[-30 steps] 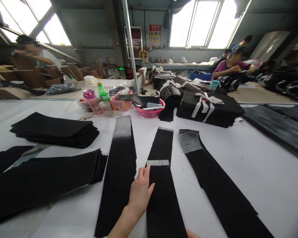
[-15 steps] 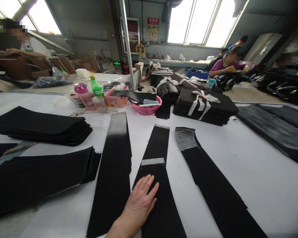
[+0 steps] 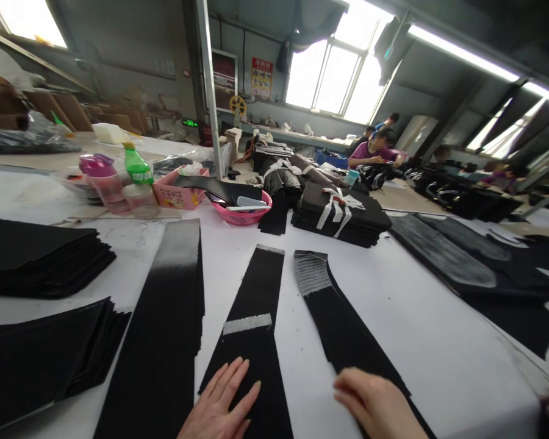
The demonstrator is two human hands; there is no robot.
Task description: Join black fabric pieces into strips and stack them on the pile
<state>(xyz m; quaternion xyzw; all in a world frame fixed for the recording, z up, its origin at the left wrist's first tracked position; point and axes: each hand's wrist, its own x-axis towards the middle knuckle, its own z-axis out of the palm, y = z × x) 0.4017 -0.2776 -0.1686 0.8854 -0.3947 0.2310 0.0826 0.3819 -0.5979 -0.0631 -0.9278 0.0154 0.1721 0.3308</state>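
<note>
My left hand (image 3: 219, 402) lies flat and open on the near end of a black fabric strip (image 3: 256, 305) that has a pale tape band across it. My right hand (image 3: 375, 405) rests with fingers together on the near part of a second black strip (image 3: 333, 311), whose far end is grey and ribbed. A wider stack of long black strips (image 3: 160, 317) lies just left of my left hand. All of them sit on a white table (image 3: 416, 317).
Stacks of black pieces (image 3: 36, 256) lie at the left. A pink basin (image 3: 242, 213), a pink box (image 3: 178, 195), a green bottle (image 3: 137, 167) and a tied black bundle (image 3: 338, 213) stand further back. Dark pieces (image 3: 462, 256) spread at the right. People work in the background.
The view swung right and came lower. My left hand slid back toward me along the taped strip. My right hand came into view onto the right-hand strip.
</note>
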